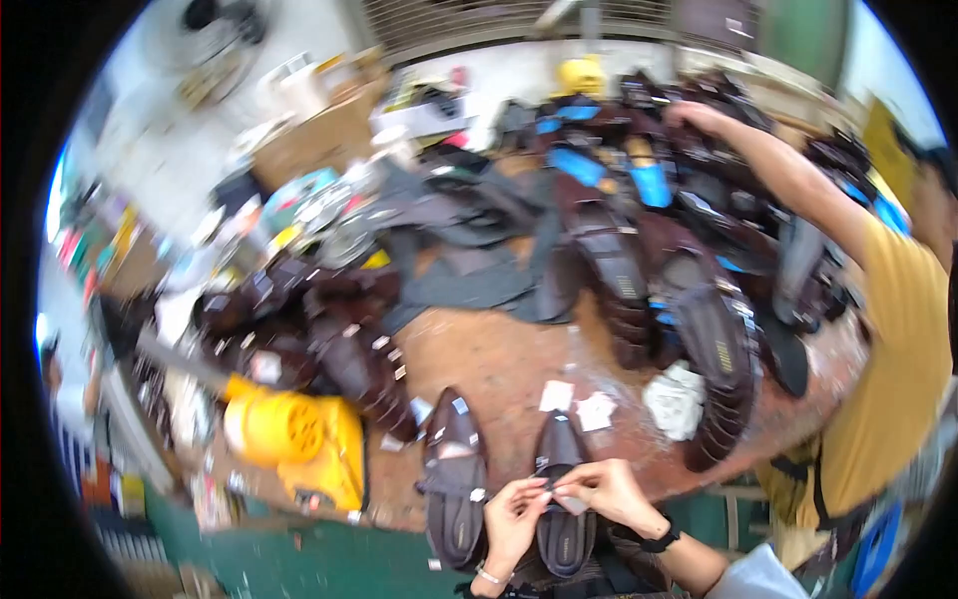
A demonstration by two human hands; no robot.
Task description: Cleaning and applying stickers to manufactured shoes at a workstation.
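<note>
Shoes cover most of this reddish-brown tabletop (499, 359), and the person works at its near edge. Both hands meet over a dark brown shoe (562, 499) that lies with its toe pointing away from them: the left hand (514, 519) and the right hand (604, 491) have their fingers pinched together on a small pale tag at the shoe's opening. Just to the left lies a second brown shoe (454, 479), apart from the hands. A yellow blower (299, 434) sits further left, beside a heap of brown shoes (309, 329). Long rows of stacked dark soles (689, 329) run up the right side, with a crumpled white rag (677, 399) near them. A co-worker in a yellow shirt (898, 369) reaches an arm over the far piles.
</note>
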